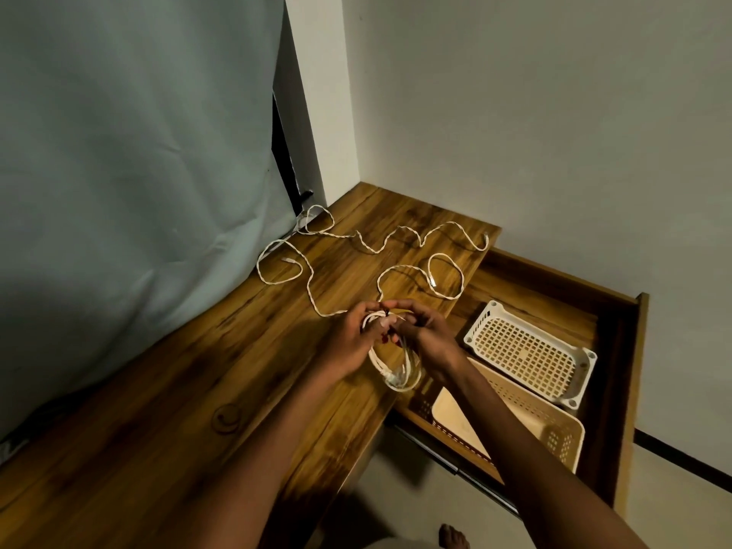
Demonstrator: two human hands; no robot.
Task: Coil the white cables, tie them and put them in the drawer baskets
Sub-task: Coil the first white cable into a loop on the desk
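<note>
White coiled cable [390, 370] hangs pinched between our left hand [348, 342] and right hand [420, 334], seemingly to tie it; loose cables [356, 247] lie beyond, baskets [530, 350] right.

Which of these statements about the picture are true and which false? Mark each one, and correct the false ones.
1. Both hands hold a coiled cable. True: the left hand and right hand grip the coil above the desk edge.
2. The drawer is closed. False: the drawer stands open beside the desk.
3. A loose cable lies on the desk. True: the loose cable sprawls uncoiled behind the hands.
4. The white basket already holds a coil. False: the white basket holds no cable.
5. Two baskets sit in the drawer. True: the white one and a beige basket nearer the person.
</note>
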